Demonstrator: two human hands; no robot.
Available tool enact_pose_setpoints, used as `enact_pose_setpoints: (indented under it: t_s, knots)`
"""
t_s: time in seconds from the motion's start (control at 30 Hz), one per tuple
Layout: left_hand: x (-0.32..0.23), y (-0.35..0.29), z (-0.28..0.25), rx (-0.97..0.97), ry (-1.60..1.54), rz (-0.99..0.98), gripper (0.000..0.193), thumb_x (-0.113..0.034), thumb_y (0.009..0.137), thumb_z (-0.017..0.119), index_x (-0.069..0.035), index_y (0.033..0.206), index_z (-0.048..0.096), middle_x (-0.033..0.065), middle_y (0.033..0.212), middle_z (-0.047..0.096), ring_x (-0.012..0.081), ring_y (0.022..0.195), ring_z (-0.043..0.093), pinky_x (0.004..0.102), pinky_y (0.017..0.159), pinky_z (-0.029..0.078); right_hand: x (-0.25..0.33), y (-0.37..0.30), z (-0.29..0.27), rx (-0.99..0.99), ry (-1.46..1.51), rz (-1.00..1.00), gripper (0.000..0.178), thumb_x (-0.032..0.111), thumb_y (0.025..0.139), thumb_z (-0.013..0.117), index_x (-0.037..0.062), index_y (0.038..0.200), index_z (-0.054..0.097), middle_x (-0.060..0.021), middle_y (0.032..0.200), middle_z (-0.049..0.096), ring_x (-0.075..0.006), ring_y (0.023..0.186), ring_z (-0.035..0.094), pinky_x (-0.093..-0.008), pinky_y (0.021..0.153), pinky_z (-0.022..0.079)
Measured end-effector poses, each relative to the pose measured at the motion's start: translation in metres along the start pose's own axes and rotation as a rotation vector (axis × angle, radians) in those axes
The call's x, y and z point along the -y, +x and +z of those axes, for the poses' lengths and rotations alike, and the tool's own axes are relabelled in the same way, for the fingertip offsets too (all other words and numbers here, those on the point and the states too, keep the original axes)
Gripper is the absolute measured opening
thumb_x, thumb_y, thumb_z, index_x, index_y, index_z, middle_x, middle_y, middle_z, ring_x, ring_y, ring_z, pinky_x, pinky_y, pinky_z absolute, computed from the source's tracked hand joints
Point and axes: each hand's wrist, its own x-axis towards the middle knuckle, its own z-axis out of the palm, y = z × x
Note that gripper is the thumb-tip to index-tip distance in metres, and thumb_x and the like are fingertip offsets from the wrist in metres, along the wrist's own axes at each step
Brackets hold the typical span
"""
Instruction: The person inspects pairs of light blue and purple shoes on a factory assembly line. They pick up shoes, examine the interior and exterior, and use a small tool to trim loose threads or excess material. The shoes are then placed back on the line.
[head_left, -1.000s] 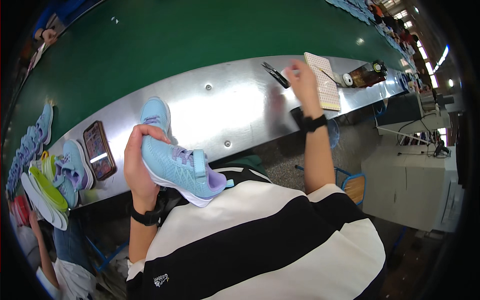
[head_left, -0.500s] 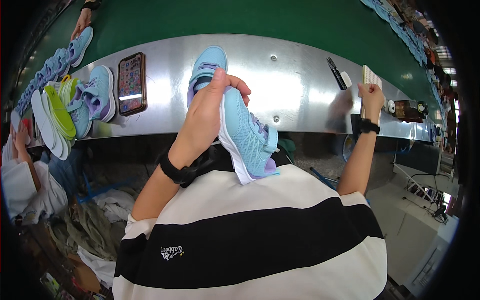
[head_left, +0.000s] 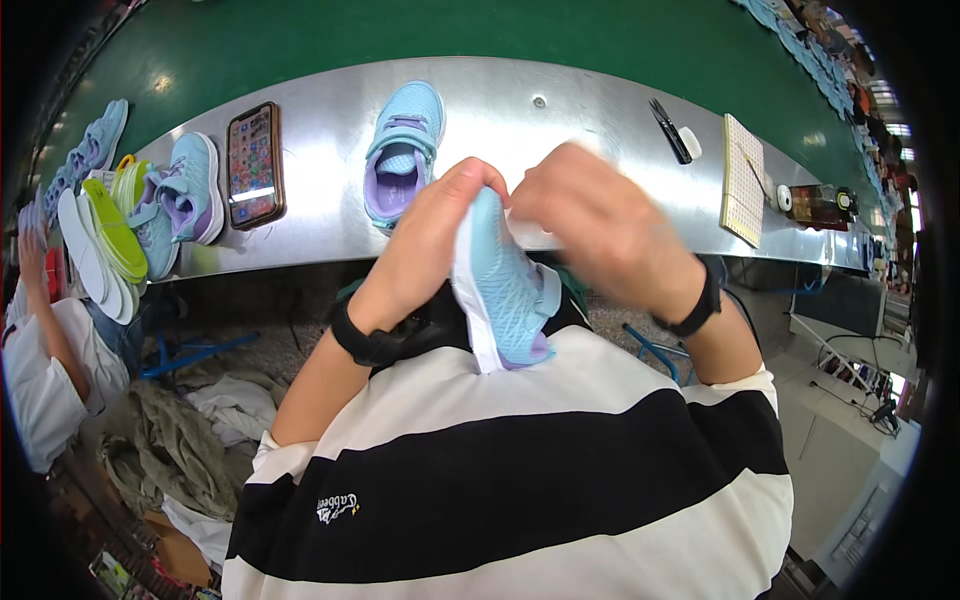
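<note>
My left hand (head_left: 425,240) grips a light blue child's sneaker (head_left: 505,300) by its toe end, thumb and fingers wrapped around it. The shoe's white sole faces left, and its lilac-lined heel rests close against my shirt. Beside the toe is my right hand (head_left: 615,230), blurred by motion, with its fingers pinched together; whatever lies between them cannot be made out. A matching sneaker (head_left: 412,115) stands on the metal table just beyond my left hand, toe pointing away and lilac opening toward me. At the right lies a pale gridded sheet (head_left: 742,190) with a yellowish edge.
A phone (head_left: 255,165) lies left on the metal table (head_left: 320,130), near more blue sneakers (head_left: 190,185) and white and lime insoles (head_left: 115,230). Black snips (head_left: 668,132), a white piece (head_left: 690,143) and a dark bottle (head_left: 822,206) are right. Beyond runs a green belt (head_left: 430,30); a co-worker (head_left: 60,350) sits left.
My right hand has come from the gridded sheet to the held sneaker's toe. My left hand has shifted slightly, uncovering the standing sneaker. The co-worker's hand at the upper left has left the view.
</note>
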Motion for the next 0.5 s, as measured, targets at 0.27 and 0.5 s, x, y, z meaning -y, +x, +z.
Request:
enact_pose_setpoints:
  t_s: [0.27,0.5]
  knots:
    - [0.002,0.002,0.001,0.036,0.02,-0.102,0.039,-0.034,0.105,0.033,-0.005,0.093,0.056,0.0036,0.082,0.055,0.0098,0.078,0.051,0.0238,0.075,0.042,0.0,-0.006,0.016,-0.101,-0.034,-0.122,0.023,0.003,0.066,0.069,0.0027,0.087,0.061,-0.0087,0.09,0.06,-0.025,0.076,0.056,-0.0353,0.066,0.048]
    - [0.007,0.002,0.001,-0.008,0.089,-0.02,0.038,-0.03,0.105,0.033,-0.001,0.105,0.058,0.0037,0.09,0.055,0.0134,0.09,0.05,0.0268,0.086,0.039,-0.002,-0.011,0.004,-0.14,0.009,-0.172,0.02,0.007,0.068,0.072,0.0024,0.086,0.063,-0.0087,0.088,0.062,-0.0242,0.074,0.058,-0.0337,0.064,0.048]
